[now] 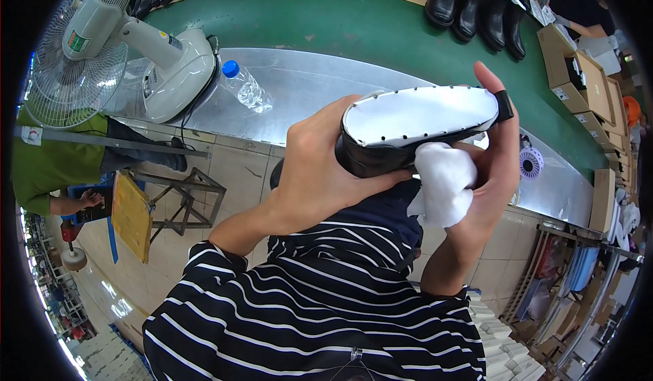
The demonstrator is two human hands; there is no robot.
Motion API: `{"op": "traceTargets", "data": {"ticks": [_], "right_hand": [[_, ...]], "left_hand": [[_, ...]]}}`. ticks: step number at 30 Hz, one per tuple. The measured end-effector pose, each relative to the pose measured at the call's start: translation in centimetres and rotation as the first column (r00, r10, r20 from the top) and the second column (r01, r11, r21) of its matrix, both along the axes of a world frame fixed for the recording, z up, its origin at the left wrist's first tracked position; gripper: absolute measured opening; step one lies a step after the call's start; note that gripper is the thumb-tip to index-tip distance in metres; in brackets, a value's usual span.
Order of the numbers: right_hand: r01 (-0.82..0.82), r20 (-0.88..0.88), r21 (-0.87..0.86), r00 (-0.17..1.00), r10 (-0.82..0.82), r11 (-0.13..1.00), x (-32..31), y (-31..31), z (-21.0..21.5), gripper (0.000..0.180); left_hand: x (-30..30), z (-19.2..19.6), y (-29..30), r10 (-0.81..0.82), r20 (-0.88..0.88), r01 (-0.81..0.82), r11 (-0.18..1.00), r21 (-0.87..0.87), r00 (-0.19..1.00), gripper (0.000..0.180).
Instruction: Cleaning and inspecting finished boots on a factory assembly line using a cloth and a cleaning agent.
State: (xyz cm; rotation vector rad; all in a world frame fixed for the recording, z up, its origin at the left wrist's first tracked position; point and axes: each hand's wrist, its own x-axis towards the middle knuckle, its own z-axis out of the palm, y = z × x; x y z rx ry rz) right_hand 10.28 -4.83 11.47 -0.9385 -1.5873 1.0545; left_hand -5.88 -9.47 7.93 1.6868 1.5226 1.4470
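Note:
My left hand (311, 165) is wrapped round the left end of a black leather shoe (371, 160), held up over the near table edge. Its long white face (422, 112), dotted with small dark marks along the rim, points up; it looks like the underside. My right hand (500, 167) is closed round a crumpled white wad (445, 180), cloth or paper, I cannot tell which. The wad sits against the shoe's near side. The right fingers reach up beside the shoe's right end, next to a black piece there.
A grey fan (180, 65) and a blue-capped water bottle (246, 87) stand on the metal table edge. Black boots (479, 14) line the green top's far side. Cardboard boxes (578, 75) and a small purple fan (530, 162) are at right. A person in green (58, 157) is at left.

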Motion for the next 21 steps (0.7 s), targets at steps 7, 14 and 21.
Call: {"op": "traceTargets", "data": {"ticks": [7,14,21], "right_hand": [[-0.006,0.060,0.068,0.998,0.002,0.998,0.0,0.4,-0.4,0.088],[0.004,-0.050,0.079,0.999,0.000,0.997,-0.3,0.6,-0.4,0.085],[0.060,0.036,0.091,0.997,-0.063,0.994,0.4,0.3,-0.7,0.095]], "left_hand": [[0.2,0.0,0.2,0.034,0.047,-0.033,0.999,-0.013,0.998,0.065],[-0.3,0.5,0.7,0.019,0.025,-0.019,1.000,0.007,1.000,0.065],[-0.8,0.5,1.1,-0.034,0.029,0.034,0.999,0.007,0.999,0.072]]}}
